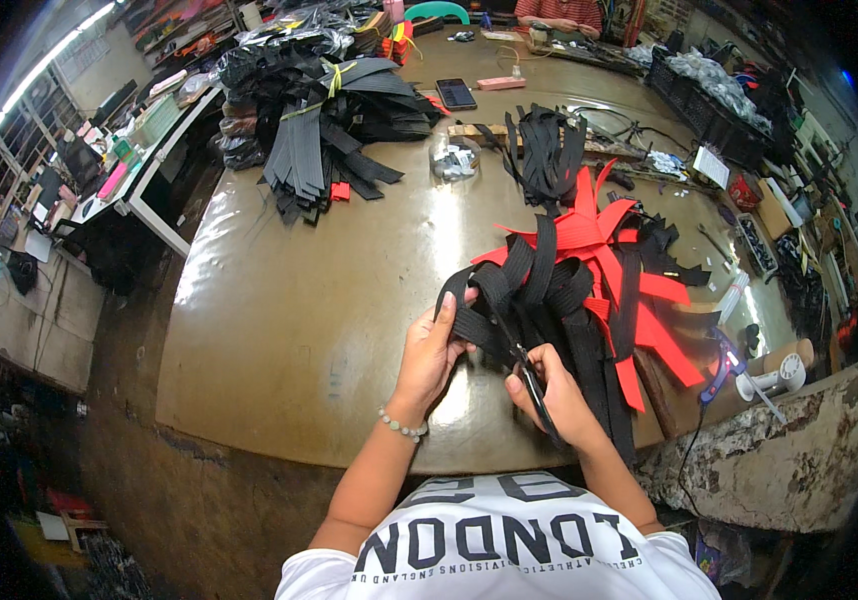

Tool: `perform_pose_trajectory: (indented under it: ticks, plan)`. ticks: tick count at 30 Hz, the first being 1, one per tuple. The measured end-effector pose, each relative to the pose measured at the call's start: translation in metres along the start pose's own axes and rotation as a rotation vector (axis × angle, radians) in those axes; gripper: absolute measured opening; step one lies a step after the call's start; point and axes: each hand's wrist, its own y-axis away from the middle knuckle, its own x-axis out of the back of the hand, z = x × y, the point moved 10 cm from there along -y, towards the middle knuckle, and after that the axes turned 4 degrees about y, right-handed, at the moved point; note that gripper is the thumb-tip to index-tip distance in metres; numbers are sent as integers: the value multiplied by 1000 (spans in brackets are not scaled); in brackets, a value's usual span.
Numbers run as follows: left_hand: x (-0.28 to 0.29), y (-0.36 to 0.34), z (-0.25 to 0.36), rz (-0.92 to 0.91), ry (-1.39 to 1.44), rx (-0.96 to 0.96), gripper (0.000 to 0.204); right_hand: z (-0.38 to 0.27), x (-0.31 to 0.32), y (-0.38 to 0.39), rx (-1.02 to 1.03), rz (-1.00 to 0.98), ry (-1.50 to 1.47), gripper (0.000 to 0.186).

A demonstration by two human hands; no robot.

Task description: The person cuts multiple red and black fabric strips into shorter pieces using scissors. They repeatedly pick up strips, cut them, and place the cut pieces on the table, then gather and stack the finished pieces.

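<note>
Strap [477, 318] at table [299, 330] front edge | left hand [433, 352] pinches it taut, prob so it stays flat | right hand [549, 392] closed on scissors [532, 385], blades at strap | pile [589, 275] of black/red strips just behind, close to grab

a glossy brown surface [289, 300] carries a heap of black and red straps [589, 280], a black strap pile [329, 130], a phone [456, 94] and a clear tub [454, 158].
</note>
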Motion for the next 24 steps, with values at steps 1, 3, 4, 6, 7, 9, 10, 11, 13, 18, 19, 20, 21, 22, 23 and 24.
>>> perform_pose_trajectory:
  ticks: [1, 3, 4, 6, 7, 9, 10, 11, 13, 18, 19, 20, 21, 22, 23, 24]
  plan:
    - [-1, 1, 3, -24, 36, -29, 34, -2, -1, 1, -6, 9, -19, 57]
    - [6, 1, 5, 37, 86, -82, 26, -5, 4, 0, -33, 48, 51, 56]
    - [8, 1, 7, 45, 92, -103, 24, -6, 5, -1, -38, 59, 62, 56]
    - [7, 0, 7, 10, 166, -126, 21, -10, 7, -1, -34, 65, 84, 56]
    - [5, 0, 10, -13, 185, -151, 21, -12, 8, -1, -27, 59, 93, 56]
    - [5, 0, 14, -28, 242, -183, 21, -17, 6, 2, 4, 39, 89, 54]
    - [4, 1, 15, -41, 268, -187, 21, -19, 6, 4, 28, 26, 79, 50]
    - [3, 2, 16, -55, 297, -189, 21, -18, 4, 5, 5, -4, 85, 47]
    - [-1, 4, 19, -69, 294, -204, 22, -21, 1, 6, 32, -72, 89, 53]
    - [-1, 10, 31, 14, 105, -300, 27, -23, 0, 6, 31, -195, 71, 51]
    - [-3, 11, 35, -3, 76, -327, 28, -24, 0, 6, 32, -220, 48, 49]
    - [-6, 12, 41, -32, 45, -359, 30, -24, -2, 6, 34, -251, 19, 46]
    - [-9, 13, 47, -59, 8, -389, 33, -26, -4, 7, 49, -280, -33, 44]
    - [-9, 13, 47, -70, 19, -366, 34, -29, -7, 7, 66, -313, -91, 41]
    - [-9, 13, 47, -81, 26, -341, 35, -32, -10, 8, 83, -346, -149, 39]
    - [-10, 13, 47, -93, 40, -314, 36, -35, -14, 9, 120, -379, -132, 36]
